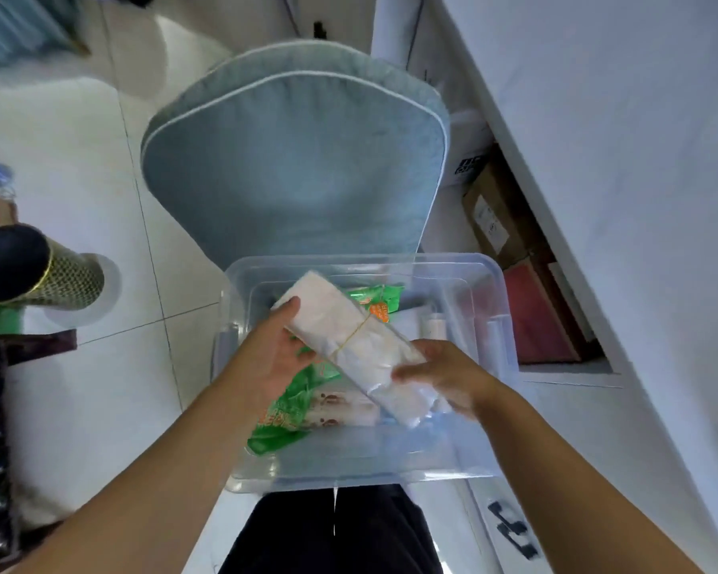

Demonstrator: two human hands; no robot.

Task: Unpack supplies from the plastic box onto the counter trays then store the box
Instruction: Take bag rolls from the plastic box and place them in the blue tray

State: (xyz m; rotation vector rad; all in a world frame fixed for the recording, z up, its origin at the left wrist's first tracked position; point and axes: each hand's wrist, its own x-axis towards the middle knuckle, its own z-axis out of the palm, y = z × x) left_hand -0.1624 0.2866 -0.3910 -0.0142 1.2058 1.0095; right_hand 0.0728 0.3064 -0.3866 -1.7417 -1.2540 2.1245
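The white banded bundle [349,339] sits over the plastic box [503,308], its long axis running diagonally between the hands: the left hand [272,356] grips the far end, the right hand [446,374] grips the near end, so neither hand must reach.

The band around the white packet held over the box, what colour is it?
Yellow. The band wraps across the white packet, clearest in the head view.
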